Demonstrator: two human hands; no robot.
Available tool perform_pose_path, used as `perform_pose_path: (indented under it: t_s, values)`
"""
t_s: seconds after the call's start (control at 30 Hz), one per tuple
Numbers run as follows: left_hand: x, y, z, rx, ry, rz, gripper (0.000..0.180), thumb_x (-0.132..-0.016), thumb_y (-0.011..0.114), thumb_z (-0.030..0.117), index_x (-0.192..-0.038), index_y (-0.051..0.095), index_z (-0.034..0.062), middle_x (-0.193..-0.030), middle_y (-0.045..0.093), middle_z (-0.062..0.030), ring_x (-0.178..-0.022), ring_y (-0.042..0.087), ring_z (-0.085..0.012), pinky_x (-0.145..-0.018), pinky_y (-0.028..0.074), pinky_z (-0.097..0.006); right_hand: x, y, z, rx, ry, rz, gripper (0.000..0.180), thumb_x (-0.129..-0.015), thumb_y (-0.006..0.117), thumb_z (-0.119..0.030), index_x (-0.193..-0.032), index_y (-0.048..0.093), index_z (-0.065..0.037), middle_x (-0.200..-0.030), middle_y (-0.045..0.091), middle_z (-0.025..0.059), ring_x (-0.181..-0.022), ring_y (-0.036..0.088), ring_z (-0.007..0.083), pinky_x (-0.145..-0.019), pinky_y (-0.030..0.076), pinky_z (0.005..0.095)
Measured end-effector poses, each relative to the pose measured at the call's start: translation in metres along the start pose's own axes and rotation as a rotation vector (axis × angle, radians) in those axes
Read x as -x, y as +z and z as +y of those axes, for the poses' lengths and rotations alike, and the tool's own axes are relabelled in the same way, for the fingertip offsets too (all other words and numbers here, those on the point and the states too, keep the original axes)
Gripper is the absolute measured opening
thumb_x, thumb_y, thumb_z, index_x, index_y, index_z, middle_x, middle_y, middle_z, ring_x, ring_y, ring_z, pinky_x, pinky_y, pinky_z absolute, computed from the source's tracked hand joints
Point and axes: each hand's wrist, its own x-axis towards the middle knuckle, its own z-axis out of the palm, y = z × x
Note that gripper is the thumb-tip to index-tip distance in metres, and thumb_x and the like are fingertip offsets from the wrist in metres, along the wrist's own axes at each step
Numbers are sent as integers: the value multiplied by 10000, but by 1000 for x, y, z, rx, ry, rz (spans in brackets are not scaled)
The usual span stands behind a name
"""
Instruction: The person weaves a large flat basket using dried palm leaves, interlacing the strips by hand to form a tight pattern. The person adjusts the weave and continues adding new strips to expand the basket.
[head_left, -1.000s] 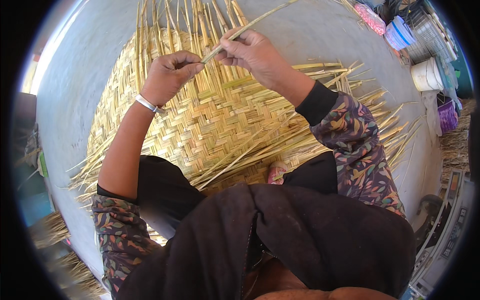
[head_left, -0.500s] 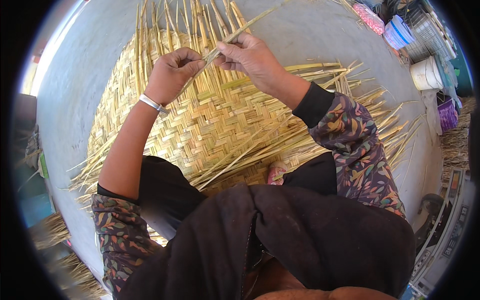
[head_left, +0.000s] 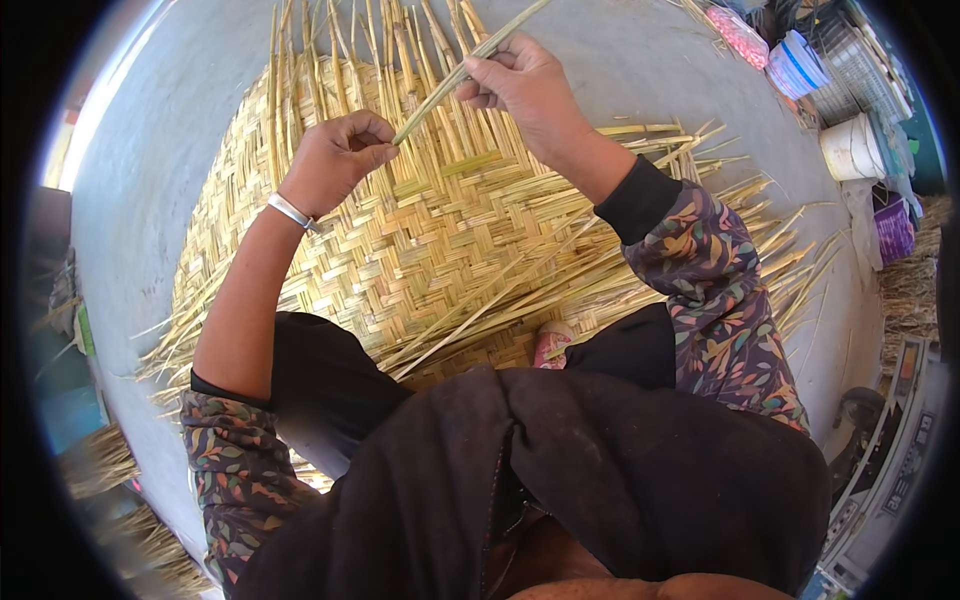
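Between my two hands a flattened, pale green reed strip point(head_left: 432, 103) runs slantwise, up to the right. My left hand point(head_left: 343, 160) pinches its lower end between thumb and fingers. Farther up the strip, my right hand point(head_left: 520, 88) grips it, and the rest sticks out past the fingers toward the top edge. Below both hands lies a woven reed mat point(head_left: 390, 250) in a zigzag pattern. Its unwoven reeds point(head_left: 300, 90) point away from me at the far side, and more loose ends point(head_left: 640, 250) fan out to the right.
Grey floor point(head_left: 150, 200) surrounds the mat. At the far right stand a white-and-blue bucket point(head_left: 797, 65), a white bucket point(head_left: 852, 148) and a purple container point(head_left: 893, 232). Bundles of dry straw point(head_left: 100, 462) lie at the lower left. My pink shoe point(head_left: 552, 345) rests at the mat's near edge.
My right hand has moved up and to the right. My left hand has shifted slightly left and down to the strip's end, so the hands are farther apart.
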Motion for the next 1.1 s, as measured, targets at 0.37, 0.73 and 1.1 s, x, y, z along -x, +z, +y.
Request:
perform_pose_path:
  t_s: [0.37, 0.73, 1.1]
  values:
    - [-8, 1, -8, -91, 79, 152, 131, -841, 658, 131, -928, 615, 43, -756, 591, -10, -689, 525, -78, -627, 447, -234, -4, -31, 6, -266, 109, 85, 155, -884, 598, -131, -979, 519, -37, -854, 601, 45, -751, 615, 127, -666, 519, 252]
    - [0, -7, 6, 59, -134, 141, 228, -847, 667, 178, -987, 653, -1, -744, 610, 4, -629, 513, -68, -595, 443, -222, -3, -39, 9, -226, 79, 99, 136, -877, 615, -136, -970, 528, -88, -865, 603, 20, -759, 613, 113, -652, 514, 239]
    - [2, 0, -4, 145, -93, -4, 218, -858, 652, 155, -966, 646, -35, -725, 620, -27, -608, 560, -92, -576, 475, -230, -4, -46, 14, -128, 127, 148, 141, -872, 629, -153, -935, 535, -69, -793, 599, 22, -684, 583, 81, -583, 488, 208]
